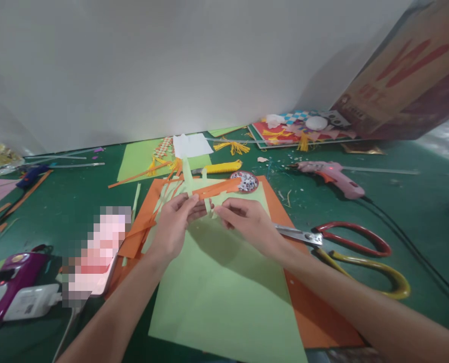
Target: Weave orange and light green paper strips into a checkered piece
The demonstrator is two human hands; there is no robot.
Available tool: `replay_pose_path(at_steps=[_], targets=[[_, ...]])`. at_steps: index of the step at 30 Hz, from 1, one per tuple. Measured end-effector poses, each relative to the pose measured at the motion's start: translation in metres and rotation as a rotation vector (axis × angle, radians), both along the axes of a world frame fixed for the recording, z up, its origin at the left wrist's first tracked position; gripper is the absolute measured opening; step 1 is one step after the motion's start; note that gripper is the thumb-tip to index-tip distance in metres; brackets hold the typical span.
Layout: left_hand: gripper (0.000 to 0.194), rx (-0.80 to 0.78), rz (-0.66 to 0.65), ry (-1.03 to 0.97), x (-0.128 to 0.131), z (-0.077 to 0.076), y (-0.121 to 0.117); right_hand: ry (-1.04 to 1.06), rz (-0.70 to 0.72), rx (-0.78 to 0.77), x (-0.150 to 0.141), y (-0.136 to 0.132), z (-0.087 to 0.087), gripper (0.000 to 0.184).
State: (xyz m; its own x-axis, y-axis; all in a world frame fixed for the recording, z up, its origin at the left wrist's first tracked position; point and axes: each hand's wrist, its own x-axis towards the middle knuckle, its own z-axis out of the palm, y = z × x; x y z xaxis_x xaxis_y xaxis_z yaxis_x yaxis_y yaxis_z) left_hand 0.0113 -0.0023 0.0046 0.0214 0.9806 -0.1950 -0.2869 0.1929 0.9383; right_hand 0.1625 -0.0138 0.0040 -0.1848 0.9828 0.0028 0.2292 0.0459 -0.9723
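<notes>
My left hand and my right hand meet above a light green paper sheet that lies on an orange sheet. Both pinch crossed paper strips: an orange strip running right and light green strips standing up across it. More loose orange and green strips fan out to the left under my left hand. A small round dish of googly eyes sits just beyond the strips.
Red-handled scissors and yellow-handled scissors lie at the right. A pink glue gun with its cable lies behind them. A yellow knife, a phone, a purple device and craft scraps lie around on the green mat.
</notes>
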Motion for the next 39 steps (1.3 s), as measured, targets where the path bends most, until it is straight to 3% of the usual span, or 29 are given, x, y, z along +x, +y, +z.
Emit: replay_pose_path(at_steps=[10, 20, 23, 30, 36, 39], targets=[[0.014, -0.035, 0.012, -0.011, 0.000, 0.001, 0.000, -0.044, 0.061, 0.004, 0.001, -0.002, -0.004, 0.033], [0.027, 0.081, -0.061, 0.272, -0.001, 0.001, -0.004, -0.093, 0.025, -0.058, 0.008, 0.005, -0.001, 0.041], [0.030, 0.109, -0.072, 0.317, 0.000, 0.001, -0.004, -0.045, -0.008, -0.059, 0.011, 0.007, 0.001, 0.030], [0.030, 0.080, -0.098, 0.301, -0.001, 0.000, -0.002, -0.097, -0.087, 0.067, 0.014, 0.008, 0.006, 0.021], [0.030, 0.083, -0.149, 0.318, -0.001, 0.000, -0.003, -0.238, -0.193, 0.458, 0.022, 0.013, 0.002, 0.015], [0.029, 0.080, -0.186, 0.331, -0.002, 0.000, -0.004, -0.235, -0.185, 0.518, 0.025, 0.014, 0.003, 0.017]])
